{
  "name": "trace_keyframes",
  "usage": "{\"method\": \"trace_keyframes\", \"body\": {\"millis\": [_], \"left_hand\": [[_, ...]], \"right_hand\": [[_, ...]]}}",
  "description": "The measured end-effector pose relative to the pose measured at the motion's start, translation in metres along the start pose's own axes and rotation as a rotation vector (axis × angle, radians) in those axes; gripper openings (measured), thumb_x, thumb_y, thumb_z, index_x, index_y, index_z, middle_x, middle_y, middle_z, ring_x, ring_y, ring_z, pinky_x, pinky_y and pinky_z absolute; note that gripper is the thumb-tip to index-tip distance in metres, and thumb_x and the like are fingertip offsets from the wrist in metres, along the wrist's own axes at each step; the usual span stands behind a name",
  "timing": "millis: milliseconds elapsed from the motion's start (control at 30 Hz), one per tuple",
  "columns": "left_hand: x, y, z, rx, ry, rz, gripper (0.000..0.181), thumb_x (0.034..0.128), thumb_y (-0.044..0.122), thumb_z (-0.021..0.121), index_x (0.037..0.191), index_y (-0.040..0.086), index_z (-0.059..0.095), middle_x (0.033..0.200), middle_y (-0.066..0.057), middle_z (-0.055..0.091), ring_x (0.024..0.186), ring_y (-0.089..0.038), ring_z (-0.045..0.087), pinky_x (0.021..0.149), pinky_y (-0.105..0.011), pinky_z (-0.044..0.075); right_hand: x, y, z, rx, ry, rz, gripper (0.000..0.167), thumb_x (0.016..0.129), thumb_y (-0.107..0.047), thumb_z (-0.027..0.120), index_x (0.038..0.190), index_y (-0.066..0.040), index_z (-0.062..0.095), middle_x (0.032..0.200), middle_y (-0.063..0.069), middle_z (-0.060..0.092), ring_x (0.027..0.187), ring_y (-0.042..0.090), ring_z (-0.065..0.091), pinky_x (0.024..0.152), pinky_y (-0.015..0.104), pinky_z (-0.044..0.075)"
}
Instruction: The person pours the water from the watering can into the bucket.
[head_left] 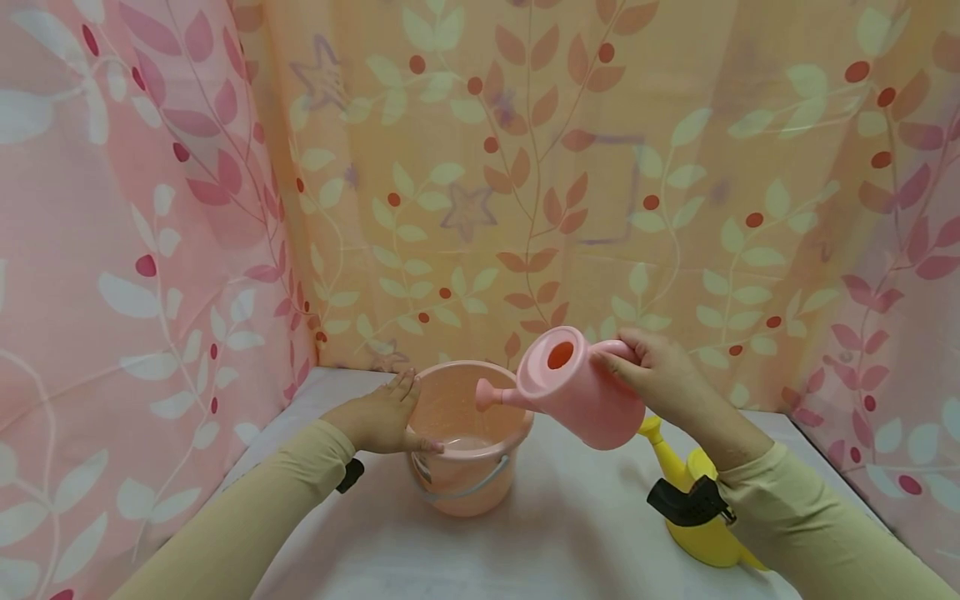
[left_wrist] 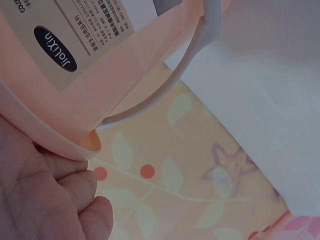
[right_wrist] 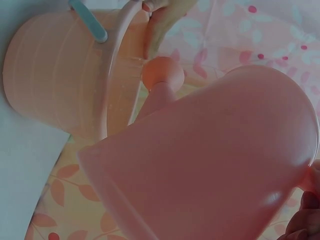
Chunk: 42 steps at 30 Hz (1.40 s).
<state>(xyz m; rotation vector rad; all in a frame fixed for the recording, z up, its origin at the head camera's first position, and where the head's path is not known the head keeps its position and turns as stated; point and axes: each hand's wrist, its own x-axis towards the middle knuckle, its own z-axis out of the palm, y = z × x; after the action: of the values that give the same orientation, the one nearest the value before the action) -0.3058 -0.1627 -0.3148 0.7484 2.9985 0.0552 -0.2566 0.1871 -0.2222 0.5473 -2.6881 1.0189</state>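
A pink watering can [head_left: 592, 400] is tilted to the left, its spout head [head_left: 487, 395] over the mouth of a peach bucket [head_left: 468, 500]. My right hand [head_left: 667, 383] grips the can's handle at its upper right. My left hand [head_left: 382, 417] rests on the bucket's left rim, thumb along the front edge and fingers towards the back. In the left wrist view the fingers [left_wrist: 80, 185] lie against the rim, beside the labelled bucket wall [left_wrist: 115, 75]. In the right wrist view the can body [right_wrist: 210, 150] covers much of the bucket opening.
A yellow watering can [head_left: 705, 542] stands on the white table [head_left: 562, 550] at the right, partly hidden behind my right wrist. The bucket's grey handle [head_left: 465, 490] hangs down at its front. Patterned cloth [head_left: 465, 167] surrounds the table at the back and sides.
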Motion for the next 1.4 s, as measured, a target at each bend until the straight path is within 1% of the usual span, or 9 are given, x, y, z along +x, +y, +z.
{"method": "trace_keyframes", "body": {"millis": [200,467,700,1200,1400], "left_hand": [[0.0006,-0.0004,0.0007,0.001,0.004,-0.005,0.116,0.0709,0.08,0.043,0.14,-0.011,0.019,0.147,-0.028,0.009,0.137,-0.038,0.01,0.107,-0.05,0.02],[0.0002,0.0001,0.0003,0.0,0.005,0.004,0.116,0.0714,0.079,0.044,0.14,-0.011,0.02,0.147,-0.029,0.01,0.137,-0.038,0.01,0.107,-0.051,0.019],[-0.0002,0.0005,-0.0005,-0.008,0.0,0.005,0.116,0.0719,0.079,0.044,0.14,-0.011,0.019,0.147,-0.03,0.01,0.137,-0.038,0.01,0.108,-0.049,0.018],[-0.0012,0.0016,-0.0019,-0.007,0.002,0.006,0.115,0.0725,0.078,0.044,0.14,-0.011,0.019,0.147,-0.029,0.01,0.137,-0.038,0.01,0.107,-0.05,0.019],[-0.0013,0.0006,-0.001,-0.006,0.001,0.009,0.116,0.0718,0.079,0.042,0.14,-0.012,0.018,0.147,-0.029,0.01,0.137,-0.038,0.009,0.108,-0.05,0.018]], "right_hand": [[-0.0013,-0.0024,-0.0007,-0.001,0.009,-0.01,0.032,0.087,-0.039,0.059,0.085,-0.007,0.055,0.074,0.006,0.057,0.072,0.022,0.054,0.06,0.029,0.05],[-0.0033,-0.0063,-0.0019,0.005,0.007,-0.014,0.032,0.087,-0.038,0.059,0.086,-0.006,0.055,0.073,0.006,0.057,0.071,0.022,0.054,0.06,0.029,0.05],[-0.003,-0.0064,-0.0016,-0.018,0.015,-0.021,0.031,0.087,-0.038,0.059,0.084,-0.007,0.055,0.072,0.005,0.057,0.07,0.022,0.053,0.059,0.028,0.05],[-0.0007,-0.0033,-0.0003,-0.018,0.005,-0.019,0.032,0.087,-0.04,0.059,0.086,-0.009,0.055,0.075,0.005,0.059,0.071,0.022,0.055,0.061,0.029,0.051],[0.0005,-0.002,0.0013,-0.026,0.015,-0.035,0.032,0.086,-0.04,0.06,0.082,-0.009,0.054,0.07,0.005,0.055,0.069,0.022,0.053,0.059,0.028,0.05]]}}
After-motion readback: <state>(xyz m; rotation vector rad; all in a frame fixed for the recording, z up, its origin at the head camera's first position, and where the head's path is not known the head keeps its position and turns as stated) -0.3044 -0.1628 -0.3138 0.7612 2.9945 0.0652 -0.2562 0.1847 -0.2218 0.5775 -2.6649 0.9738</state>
